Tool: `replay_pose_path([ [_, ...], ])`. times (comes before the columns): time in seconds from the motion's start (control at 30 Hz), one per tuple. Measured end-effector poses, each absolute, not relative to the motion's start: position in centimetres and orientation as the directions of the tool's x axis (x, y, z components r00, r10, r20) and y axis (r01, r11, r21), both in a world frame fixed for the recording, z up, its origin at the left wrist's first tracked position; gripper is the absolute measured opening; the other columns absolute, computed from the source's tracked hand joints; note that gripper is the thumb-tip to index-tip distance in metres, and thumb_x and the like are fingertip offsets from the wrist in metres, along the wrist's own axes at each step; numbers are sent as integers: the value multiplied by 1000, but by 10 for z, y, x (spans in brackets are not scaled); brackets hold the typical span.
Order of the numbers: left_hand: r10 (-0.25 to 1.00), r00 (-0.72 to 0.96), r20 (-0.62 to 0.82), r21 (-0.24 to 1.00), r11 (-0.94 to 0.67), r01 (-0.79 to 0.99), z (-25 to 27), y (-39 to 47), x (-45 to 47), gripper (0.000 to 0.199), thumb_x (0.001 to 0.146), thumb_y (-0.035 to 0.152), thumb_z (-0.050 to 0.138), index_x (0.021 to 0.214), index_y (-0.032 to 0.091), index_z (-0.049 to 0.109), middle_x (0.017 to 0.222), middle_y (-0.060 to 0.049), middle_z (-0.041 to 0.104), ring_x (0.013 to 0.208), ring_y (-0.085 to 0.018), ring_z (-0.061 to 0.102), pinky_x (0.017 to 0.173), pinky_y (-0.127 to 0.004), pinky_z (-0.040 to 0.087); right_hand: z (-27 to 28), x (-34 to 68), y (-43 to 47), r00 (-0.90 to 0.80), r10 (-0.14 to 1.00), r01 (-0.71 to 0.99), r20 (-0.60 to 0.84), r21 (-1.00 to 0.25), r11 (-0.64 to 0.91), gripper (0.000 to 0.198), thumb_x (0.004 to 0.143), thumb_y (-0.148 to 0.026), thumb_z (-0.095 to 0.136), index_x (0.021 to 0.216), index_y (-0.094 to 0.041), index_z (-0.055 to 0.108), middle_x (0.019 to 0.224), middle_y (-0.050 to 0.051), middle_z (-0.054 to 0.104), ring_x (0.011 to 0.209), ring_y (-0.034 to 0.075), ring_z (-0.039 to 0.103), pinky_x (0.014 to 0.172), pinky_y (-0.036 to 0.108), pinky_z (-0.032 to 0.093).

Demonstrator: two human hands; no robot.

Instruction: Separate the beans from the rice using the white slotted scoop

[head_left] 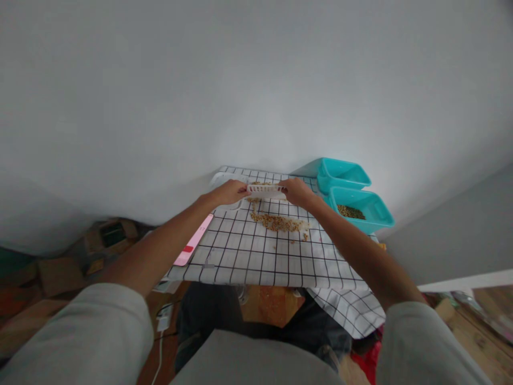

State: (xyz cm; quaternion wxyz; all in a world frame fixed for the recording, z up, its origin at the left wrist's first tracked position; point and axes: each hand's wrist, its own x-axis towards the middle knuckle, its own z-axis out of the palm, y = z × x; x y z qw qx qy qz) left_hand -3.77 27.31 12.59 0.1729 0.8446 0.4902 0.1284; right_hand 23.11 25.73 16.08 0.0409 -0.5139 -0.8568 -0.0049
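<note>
White slotted tray (265, 189), between left fingers (242, 190) and right fingers (284, 189), both apparently gripping its ends, grains (279, 223) nearby

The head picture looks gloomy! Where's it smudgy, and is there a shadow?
In the head view, light is soft and dim; a faint shadow lies on the wall left of the back teal bin; the grains partly blur together, while slots show on the white tray; the cardboard boxes at lower left are blurry.
</note>
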Motion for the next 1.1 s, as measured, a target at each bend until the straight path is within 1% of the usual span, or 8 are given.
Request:
replay_pose_path([
  [0.17, 870, 490, 62, 421, -468, 777, 117, 268, -40, 34, 94, 36, 50, 111, 17, 73, 100, -7, 80, 84, -18, 70, 71, -25, 47, 158, 232, 250, -468, 880, 881, 76, -29, 471, 30, 96, -18, 46, 113, -18, 70, 103, 13, 75, 92, 22, 69, 80, 29, 47],
  [0.27, 866, 495, 73, 412, -478, 776, 115, 264, -40, 35, 95, 35, 48, 109, 16, 73, 99, -7, 80, 82, -18, 70, 71, -25, 47, 156, 233, 247, -471, 879, 880, 81, -33, 474, 30, 96, -19, 46, 115, -18, 70, 103, 13, 75, 92, 22, 69, 80, 30, 48],
  [0.5, 852, 516, 94, 354, -513, 782, 120, 247, -33, 34, 94, 37, 48, 96, 17, 76, 81, -4, 77, 70, -16, 65, 63, -24, 41, 150, 243, 242, -509, 856, 855, 87, -62, 515, 29, 96, -18, 48, 112, -18, 72, 104, 12, 76, 92, 22, 69, 83, 30, 47],
  [0.63, 834, 543, 100, 325, -543, 774, 124, 232, -28, 35, 95, 38, 48, 88, 17, 75, 69, -3, 72, 61, -15, 61, 58, -25, 36, 149, 251, 237, -537, 838, 835, 95, -80, 545, 30, 96, -17, 48, 113, -18, 72, 107, 11, 76, 95, 20, 69, 85, 28, 46],
  [0.73, 830, 549, 104, 305, -552, 776, 125, 220, -24, 35, 94, 37, 48, 85, 17, 75, 64, -2, 69, 58, -15, 59, 57, -26, 34, 149, 256, 232, -554, 826, 822, 102, -92, 562, 30, 96, -16, 48, 113, -19, 72, 107, 10, 76, 95, 20, 69, 85, 28, 46],
  [0.87, 829, 548, 110, 276, -555, 784, 126, 210, -21, 35, 95, 37, 47, 85, 18, 76, 62, -2, 68, 56, -14, 57, 57, -27, 34, 149, 260, 228, -562, 819, 813, 112, -104, 572, 30, 96, -17, 48, 112, -20, 73, 103, 9, 77, 92, 20, 70, 83, 28, 46],
  [1.1, 838, 529, 133, 230, -545, 806, 136, 206, -29, 32, 95, 35, 49, 88, 20, 76, 66, -3, 71, 59, -16, 61, 59, -27, 34, 145, 252, 234, -558, 815, 806, 156, -129, 577, 31, 97, -20, 47, 118, -21, 70, 111, 9, 75, 98, 21, 69, 88, 29, 46],
])
